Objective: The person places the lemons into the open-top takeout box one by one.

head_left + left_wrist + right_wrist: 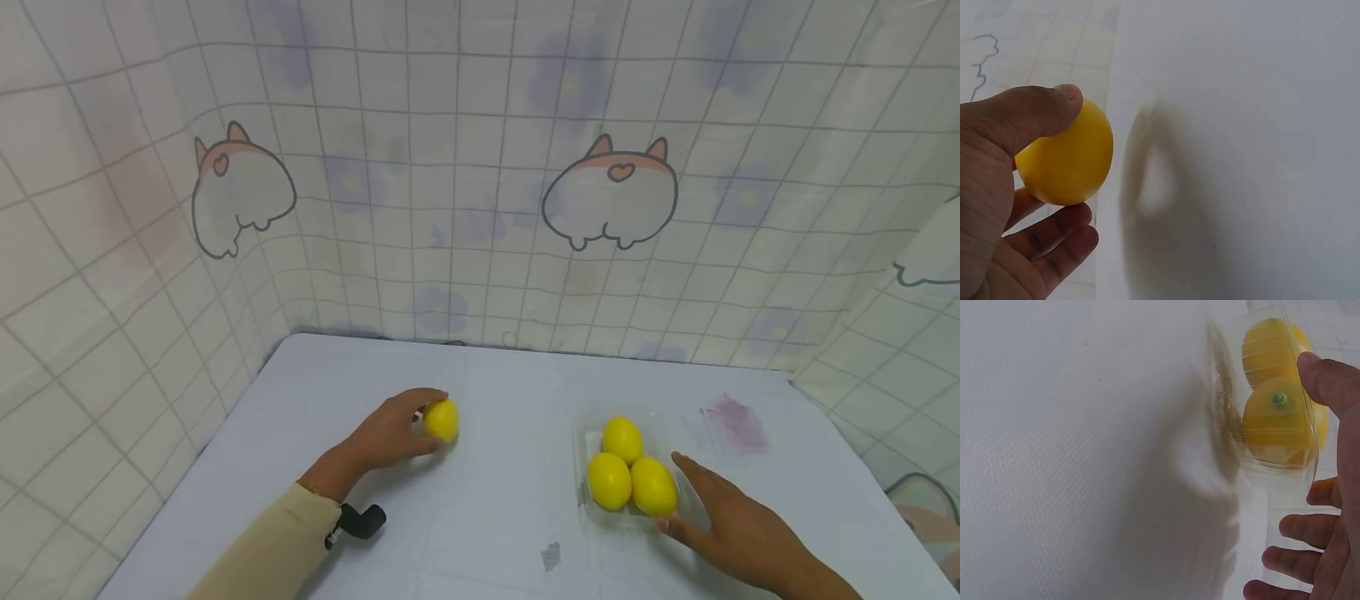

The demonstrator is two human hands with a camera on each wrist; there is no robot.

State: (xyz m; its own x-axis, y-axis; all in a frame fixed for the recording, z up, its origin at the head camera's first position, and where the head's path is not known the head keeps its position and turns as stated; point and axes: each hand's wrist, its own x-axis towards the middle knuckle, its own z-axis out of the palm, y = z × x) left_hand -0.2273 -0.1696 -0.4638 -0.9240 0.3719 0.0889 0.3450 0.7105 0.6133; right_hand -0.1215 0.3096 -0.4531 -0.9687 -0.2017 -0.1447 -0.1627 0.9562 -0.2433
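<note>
My left hand (pixel 385 435) holds a smooth yellow lemon (pixel 442 422) between thumb and fingers over the left half of the table. In the left wrist view the thumb lies across the lemon (pixel 1072 164), with fingers beneath it. A clear plastic tray (pixel 582 471) stands to the right with three yellow lemons (pixel 609 482) in it. One tray lemon (pixel 1272 428) shows a small green stem end through the wall. My right hand (pixel 742 527) is spread at the tray's right side, thumb tip right at the rim in the right wrist view and the other fingers apart.
The white-covered table (pixel 510 417) meets a grid-patterned curtain (pixel 465 192) at the back and sides. A pinkish stain (pixel 737 423) marks the cover right of the tray, and a small grey patch (pixel 551 557) lies near the front.
</note>
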